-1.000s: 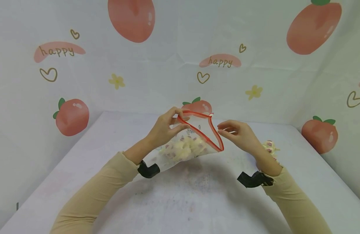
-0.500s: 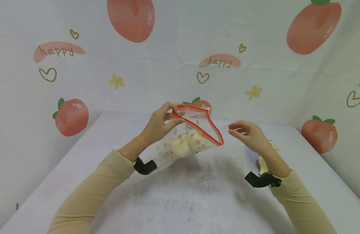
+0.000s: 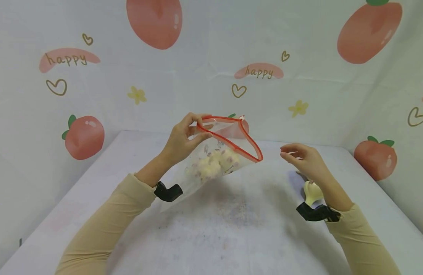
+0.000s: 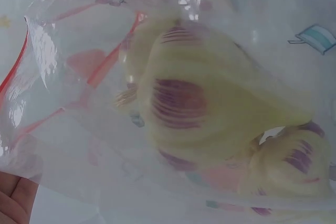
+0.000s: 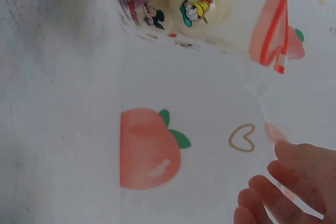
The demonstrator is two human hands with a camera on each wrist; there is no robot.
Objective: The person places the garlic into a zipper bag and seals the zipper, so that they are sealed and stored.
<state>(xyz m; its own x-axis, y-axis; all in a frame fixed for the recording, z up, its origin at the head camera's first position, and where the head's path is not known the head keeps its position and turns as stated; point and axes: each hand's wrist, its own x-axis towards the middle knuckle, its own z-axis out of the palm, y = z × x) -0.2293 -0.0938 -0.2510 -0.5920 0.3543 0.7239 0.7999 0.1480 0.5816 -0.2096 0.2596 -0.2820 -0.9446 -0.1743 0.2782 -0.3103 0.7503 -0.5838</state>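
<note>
My left hand (image 3: 182, 139) pinches the rim of a clear zip bag (image 3: 232, 144) between thumb and fingers. The bag has a red zip edge and small cartoon prints, and it hangs tilted above the table with its mouth gaping to the right. Inside lie several pale garlic bulbs (image 4: 178, 103) with purple streaks, seen through the plastic. To the right of the bag and apart from it, my right hand (image 3: 307, 160) holds nothing, its fingers loosely bent. Under the right wrist, another garlic bulb (image 3: 312, 191) rests on the table, partly covered by the arm.
A white table (image 3: 211, 244) spreads beneath both hands. Behind it hangs a white backdrop (image 3: 184, 88) printed with red fruit, hearts and flowers. Each wrist carries a black mount, the left one (image 3: 168, 192) close to the bag's lower end.
My left hand has lifted the bag up and slightly left. The right hand has drawn away from the bag's mouth to the right, uncovering more of the garlic bulb on the table.
</note>
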